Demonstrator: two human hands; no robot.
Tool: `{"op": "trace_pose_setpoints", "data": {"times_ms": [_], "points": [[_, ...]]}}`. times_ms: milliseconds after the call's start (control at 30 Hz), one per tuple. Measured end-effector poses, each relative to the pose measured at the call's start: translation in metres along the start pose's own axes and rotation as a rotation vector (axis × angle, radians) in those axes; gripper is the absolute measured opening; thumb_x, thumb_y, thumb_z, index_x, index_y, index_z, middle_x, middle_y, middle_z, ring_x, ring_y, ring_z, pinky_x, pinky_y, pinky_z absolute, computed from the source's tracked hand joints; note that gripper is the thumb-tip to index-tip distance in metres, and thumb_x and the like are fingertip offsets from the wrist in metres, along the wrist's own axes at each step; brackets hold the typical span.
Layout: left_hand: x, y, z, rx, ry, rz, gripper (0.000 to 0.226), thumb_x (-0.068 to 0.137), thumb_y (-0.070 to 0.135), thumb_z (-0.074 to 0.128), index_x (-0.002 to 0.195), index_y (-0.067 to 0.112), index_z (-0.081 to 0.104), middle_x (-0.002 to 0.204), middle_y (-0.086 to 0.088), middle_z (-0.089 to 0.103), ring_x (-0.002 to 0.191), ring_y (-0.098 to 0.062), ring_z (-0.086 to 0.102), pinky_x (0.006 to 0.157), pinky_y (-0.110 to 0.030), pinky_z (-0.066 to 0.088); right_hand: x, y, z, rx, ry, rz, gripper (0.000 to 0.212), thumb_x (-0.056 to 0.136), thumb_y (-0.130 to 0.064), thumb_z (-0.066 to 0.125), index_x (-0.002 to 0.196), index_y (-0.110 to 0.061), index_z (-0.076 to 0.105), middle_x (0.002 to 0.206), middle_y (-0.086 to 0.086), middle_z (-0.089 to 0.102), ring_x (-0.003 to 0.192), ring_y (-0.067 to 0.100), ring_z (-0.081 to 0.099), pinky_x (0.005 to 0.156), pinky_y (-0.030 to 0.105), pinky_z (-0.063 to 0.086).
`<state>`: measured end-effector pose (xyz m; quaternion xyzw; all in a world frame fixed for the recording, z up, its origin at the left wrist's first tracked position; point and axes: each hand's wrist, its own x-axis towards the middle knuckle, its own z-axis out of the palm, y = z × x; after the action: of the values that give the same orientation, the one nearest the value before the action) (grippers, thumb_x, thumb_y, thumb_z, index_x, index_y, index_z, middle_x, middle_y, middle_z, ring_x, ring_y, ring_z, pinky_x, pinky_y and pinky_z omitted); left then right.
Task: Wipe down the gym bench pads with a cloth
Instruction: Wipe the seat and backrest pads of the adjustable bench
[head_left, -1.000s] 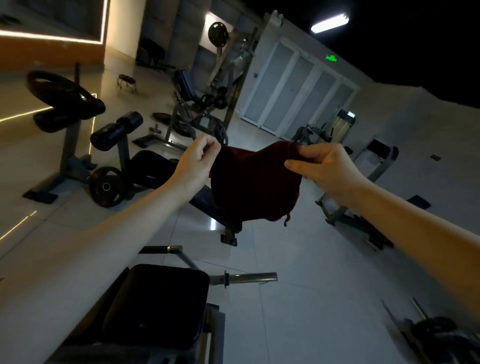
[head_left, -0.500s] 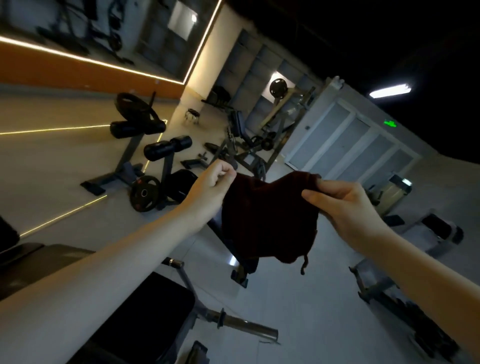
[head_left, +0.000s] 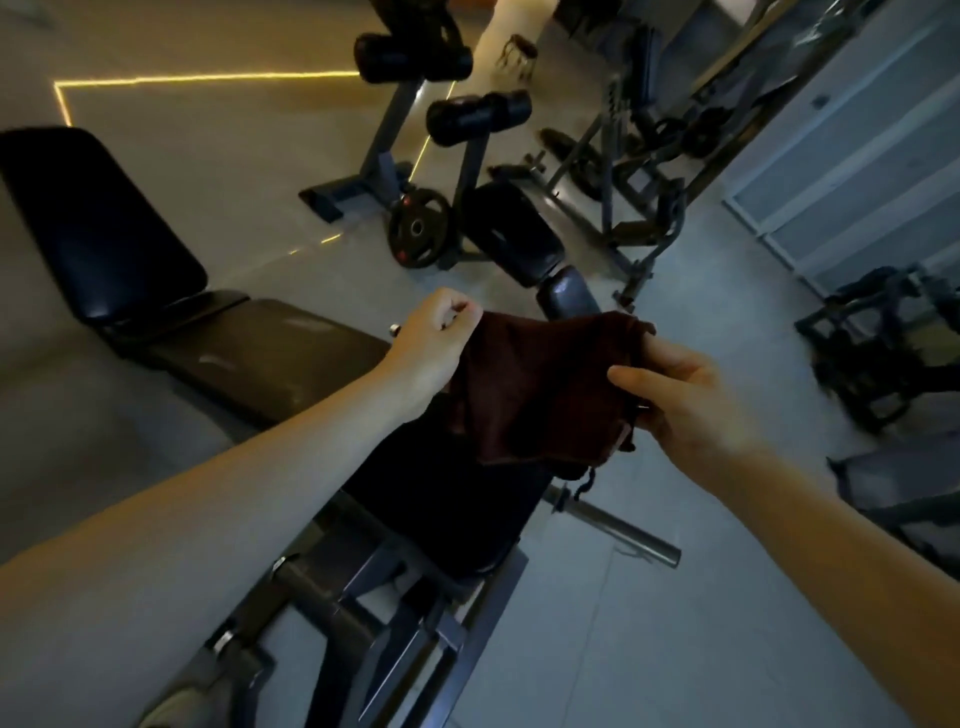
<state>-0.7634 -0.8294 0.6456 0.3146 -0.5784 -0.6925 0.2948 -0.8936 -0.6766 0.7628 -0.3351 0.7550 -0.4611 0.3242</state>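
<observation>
Cloth (head_left: 540, 384), dark red, hangs in the air, stretched between both hands above a black pad (head_left: 447, 509). Left grip (head_left: 436, 338): fist closed on the cloth's upper left corner. Right grip (head_left: 685, 400): thumb and fingers pinching the right edge. Loose thread dangles from the lower hem. Second bench at left: raised backrest (head_left: 98, 223), flat seat (head_left: 270, 353). Weight plate (head_left: 418, 228) beyond, low by the floor (head_left: 597, 649).

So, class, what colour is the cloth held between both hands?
The soft hanging cloth is plain dark maroon, clearest in the head view.
</observation>
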Motion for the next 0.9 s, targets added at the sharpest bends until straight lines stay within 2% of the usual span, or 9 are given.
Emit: {"op": "trace_pose_setpoints", "data": {"times_ms": [100, 200, 333, 433, 533, 633, 700, 767, 900], "points": [[-0.003, -0.057, -0.010, -0.047, -0.043, -0.260, 0.021, 0.100, 0.032, 0.049, 0.094, 0.013, 0.056, 0.098, -0.015, 0.056, 0.089, -0.029, 0.058, 0.081, -0.043, 0.051, 0.020, 0.053, 0.021, 0.050, 0.013, 0.173, 0.024, 0.088, 0.007, 0.055, 0.101, -0.006, 0.070, 0.084, 0.010, 0.072, 0.073, 0.023, 0.069, 0.058, 0.025, 0.056], [-0.018, -0.096, -0.014, -0.098, -0.116, -0.466, 0.019, 0.091, 0.027, 0.065, 0.100, 0.015, 0.053, 0.105, -0.010, 0.061, 0.095, -0.025, 0.065, 0.073, -0.040, 0.058, 0.030, 0.101, 0.035, 0.092, 0.053, 0.388, 0.019, 0.089, 0.007, 0.055, 0.101, 0.000, 0.067, 0.076, 0.012, 0.068, 0.060, 0.018, 0.068, 0.047, 0.023, 0.052], [-0.028, -0.127, -0.011, 0.135, -0.120, -0.339, 0.051, 0.077, 0.017, 0.080, 0.114, 0.011, 0.045, 0.105, -0.009, 0.059, 0.098, -0.026, 0.062, 0.079, -0.036, 0.054, 0.043, 0.154, 0.042, -0.134, 0.090, 0.487, 0.015, 0.089, 0.002, 0.059, 0.101, -0.002, 0.068, 0.086, 0.014, 0.069, 0.074, 0.025, 0.070, 0.071, 0.038, 0.060], [-0.036, -0.123, -0.008, 0.440, -0.007, -0.091, 0.061, 0.079, 0.021, 0.078, 0.128, 0.013, 0.042, 0.123, -0.006, 0.049, 0.112, -0.022, 0.052, 0.087, -0.030, 0.045, 0.047, 0.169, 0.049, -0.659, 0.183, 0.235, 0.010, 0.086, -0.008, 0.066, 0.096, -0.009, 0.067, 0.099, 0.011, 0.064, 0.092, 0.029, 0.064, 0.079, 0.032, 0.057], [-0.067, -0.122, -0.010, 0.780, 0.115, 0.066, 0.061, 0.082, 0.031, 0.074, 0.132, 0.015, 0.044, 0.135, -0.007, 0.040, 0.125, -0.026, 0.041, 0.104, -0.040, 0.039, 0.029, 0.165, 0.073, -1.089, 0.219, -0.137, 0.050, 0.084, -0.032, 0.069, 0.125, -0.015, 0.047, 0.145, 0.013, 0.031, 0.133, 0.030, 0.035, 0.111, 0.044, 0.034], [-0.103, -0.143, -0.007, 0.891, 0.139, -0.027, 0.068, 0.085, 0.043, 0.066, 0.140, 0.015, 0.038, 0.149, -0.010, 0.025, 0.139, -0.027, 0.025, 0.114, -0.043, 0.030, 0.012, 0.169, 0.107, -1.239, -0.169, -0.091, 0.084, 0.083, -0.070, 0.046, 0.149, -0.042, 0.002, 0.158, -0.002, -0.021, 0.147, 0.022, -0.014, 0.115, 0.050, -0.008], [-0.116, -0.158, -0.005, 0.827, 0.179, -0.090, 0.081, 0.083, 0.045, 0.067, 0.147, 0.013, 0.028, 0.156, -0.011, 0.014, 0.145, -0.027, 0.015, 0.117, -0.045, 0.025, 0.008, 0.185, 0.118, -1.389, -0.302, -0.040, 0.085, 0.078, -0.083, 0.019, 0.145, -0.049, -0.020, 0.152, -0.005, -0.038, 0.144, 0.023, -0.026, 0.112, 0.054, -0.015], [-0.116, -0.168, -0.008, 0.540, 0.234, -0.185, 0.098, 0.080, 0.042, 0.073, 0.152, 0.018, 0.013, 0.160, -0.005, 0.006, 0.147, -0.022, 0.011, 0.119, -0.043, 0.022, 0.013, 0.191, 0.119, -1.436, -0.320, -0.037, 0.082, 0.074, -0.083, 0.005, 0.141, -0.049, -0.027, 0.146, -0.006, -0.044, 0.143, 0.025, -0.029, 0.112, 0.055, -0.016], [-0.103, -0.181, -0.018, 0.125, 0.262, -0.243, 0.109, 0.073, 0.028, 0.082, 0.154, 0.026, 0.009, 0.157, 0.006, 0.023, 0.145, -0.010, 0.022, 0.118, -0.044, 0.026, 0.035, 0.189, 0.124, -1.465, -0.379, -0.113, 0.071, 0.080, -0.081, -0.002, 0.140, -0.051, -0.026, 0.149, -0.008, -0.040, 0.143, 0.025, -0.028, 0.111, 0.055, -0.017]]}}
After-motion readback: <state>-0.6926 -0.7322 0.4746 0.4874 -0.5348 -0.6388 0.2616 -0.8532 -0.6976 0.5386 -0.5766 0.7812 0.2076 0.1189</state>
